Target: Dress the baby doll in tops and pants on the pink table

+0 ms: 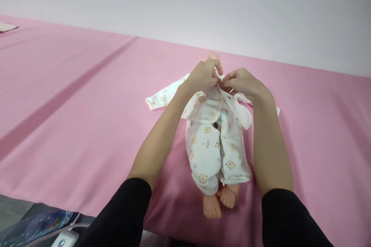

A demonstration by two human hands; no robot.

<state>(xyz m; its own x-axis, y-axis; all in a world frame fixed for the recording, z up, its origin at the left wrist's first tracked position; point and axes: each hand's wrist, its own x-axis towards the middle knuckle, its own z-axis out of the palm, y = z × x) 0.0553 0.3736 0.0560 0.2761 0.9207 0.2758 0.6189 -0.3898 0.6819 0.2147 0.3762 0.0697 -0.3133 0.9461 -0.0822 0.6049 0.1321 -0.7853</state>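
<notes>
A baby doll (212,206) lies on its back, feet toward me, its head mostly hidden behind my hands. It wears white printed trousers (204,150) and a matching baby shirt (207,110) with long sleeves spread to both sides. The shirt's right-hand front flap (239,112) is folded back, showing its plain inside. At the neckline, my left hand (204,74) pinches the shirt's edge. Close beside it, almost touching, my right hand (243,83) also has its fingers closed on the shirt's edge. The exact fastening between the fingertips is hidden.
A pink cloth (87,123) with creases covers the table, which meets a pale wall (185,4) behind. Some white cloth (7,26) lies at the far left. Below the front left edge are a clear plastic item (37,225), a white box (66,238) and a cable.
</notes>
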